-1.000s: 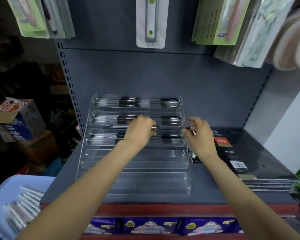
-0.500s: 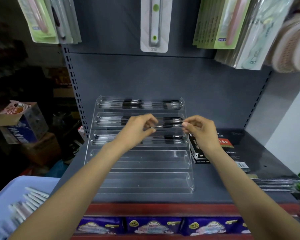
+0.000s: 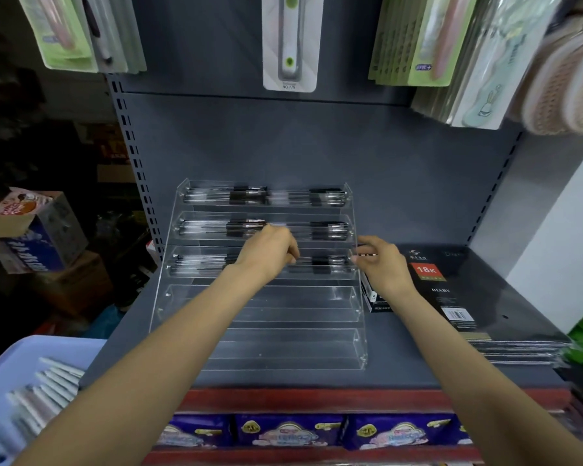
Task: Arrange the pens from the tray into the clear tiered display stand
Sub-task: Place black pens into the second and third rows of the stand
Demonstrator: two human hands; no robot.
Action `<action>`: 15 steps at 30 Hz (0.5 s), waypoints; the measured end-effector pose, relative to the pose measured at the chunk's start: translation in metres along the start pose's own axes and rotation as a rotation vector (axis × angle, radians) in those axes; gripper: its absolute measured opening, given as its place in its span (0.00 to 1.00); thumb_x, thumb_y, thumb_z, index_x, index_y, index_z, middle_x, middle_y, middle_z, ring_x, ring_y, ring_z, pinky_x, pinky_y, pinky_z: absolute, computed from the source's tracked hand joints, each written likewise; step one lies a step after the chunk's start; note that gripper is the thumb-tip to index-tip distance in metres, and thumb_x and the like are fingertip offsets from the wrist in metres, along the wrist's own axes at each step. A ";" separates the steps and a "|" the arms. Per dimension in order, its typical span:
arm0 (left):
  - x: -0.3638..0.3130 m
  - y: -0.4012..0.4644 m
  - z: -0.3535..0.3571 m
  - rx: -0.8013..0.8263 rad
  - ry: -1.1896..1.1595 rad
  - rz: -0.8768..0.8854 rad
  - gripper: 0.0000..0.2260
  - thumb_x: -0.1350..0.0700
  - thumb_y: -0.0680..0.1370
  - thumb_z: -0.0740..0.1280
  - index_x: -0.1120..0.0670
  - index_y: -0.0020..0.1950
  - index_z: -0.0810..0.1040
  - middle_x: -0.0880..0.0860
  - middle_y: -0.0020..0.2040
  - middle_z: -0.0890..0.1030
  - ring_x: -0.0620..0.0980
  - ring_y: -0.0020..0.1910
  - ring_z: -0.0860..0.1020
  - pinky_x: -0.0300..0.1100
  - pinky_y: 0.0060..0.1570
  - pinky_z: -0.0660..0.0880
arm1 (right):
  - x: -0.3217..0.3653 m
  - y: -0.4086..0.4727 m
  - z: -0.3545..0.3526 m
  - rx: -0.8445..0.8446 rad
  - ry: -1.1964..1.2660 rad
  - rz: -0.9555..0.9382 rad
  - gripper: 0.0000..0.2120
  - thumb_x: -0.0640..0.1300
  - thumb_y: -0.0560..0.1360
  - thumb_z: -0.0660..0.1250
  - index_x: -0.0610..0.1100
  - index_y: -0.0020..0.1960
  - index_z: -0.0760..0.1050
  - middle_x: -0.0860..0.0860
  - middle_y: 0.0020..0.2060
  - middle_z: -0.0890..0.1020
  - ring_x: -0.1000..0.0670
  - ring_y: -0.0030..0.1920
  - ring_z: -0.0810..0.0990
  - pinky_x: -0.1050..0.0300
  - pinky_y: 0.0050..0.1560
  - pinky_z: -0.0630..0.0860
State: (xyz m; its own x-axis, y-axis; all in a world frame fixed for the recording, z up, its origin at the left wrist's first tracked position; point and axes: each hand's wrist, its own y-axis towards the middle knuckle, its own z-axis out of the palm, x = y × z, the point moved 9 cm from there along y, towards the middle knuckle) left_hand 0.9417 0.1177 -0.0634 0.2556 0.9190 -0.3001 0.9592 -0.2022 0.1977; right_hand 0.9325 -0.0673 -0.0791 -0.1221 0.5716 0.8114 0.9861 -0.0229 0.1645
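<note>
The clear tiered display stand (image 3: 260,344) sits on the grey shelf. Its top three tiers hold clear pens with black grips, and the two lower tiers hold none. My left hand (image 3: 270,253) and my right hand (image 3: 382,265) pinch the two ends of one pen (image 3: 323,261), which lies level at the third tier. My left hand hides the middle of that tier. The pale blue tray (image 3: 11,368) at the lower left holds several light-coloured pens (image 3: 44,395).
A black diary box (image 3: 441,290) lies right of the stand, touching its side, with a stack of flat packs (image 3: 519,351) in front of it. Packaged goods hang above on the grey back panel. Cardboard boxes (image 3: 31,230) stand at the left. Purple packets (image 3: 290,430) fill the shelf below.
Both hands have come down with the pen from in front of the second tier to the third tier. The view has shifted slightly.
</note>
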 end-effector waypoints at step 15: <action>-0.006 0.004 -0.001 -0.004 0.060 -0.005 0.10 0.57 0.75 0.69 0.54 0.56 0.80 0.54 0.54 0.81 0.54 0.53 0.78 0.47 0.50 0.76 | 0.022 -0.010 -0.008 -0.156 -0.171 -0.122 0.20 0.38 0.76 0.66 0.42 0.66 0.70 0.45 0.60 0.73 0.49 0.60 0.74 0.65 0.58 0.65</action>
State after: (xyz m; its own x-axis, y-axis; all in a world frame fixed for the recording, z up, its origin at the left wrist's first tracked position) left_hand 0.9436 0.1117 -0.0598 0.2426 0.9386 -0.2452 0.9600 -0.1959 0.2000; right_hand 0.9192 -0.0608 -0.0587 -0.2052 0.7083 0.6754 0.9342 -0.0640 0.3510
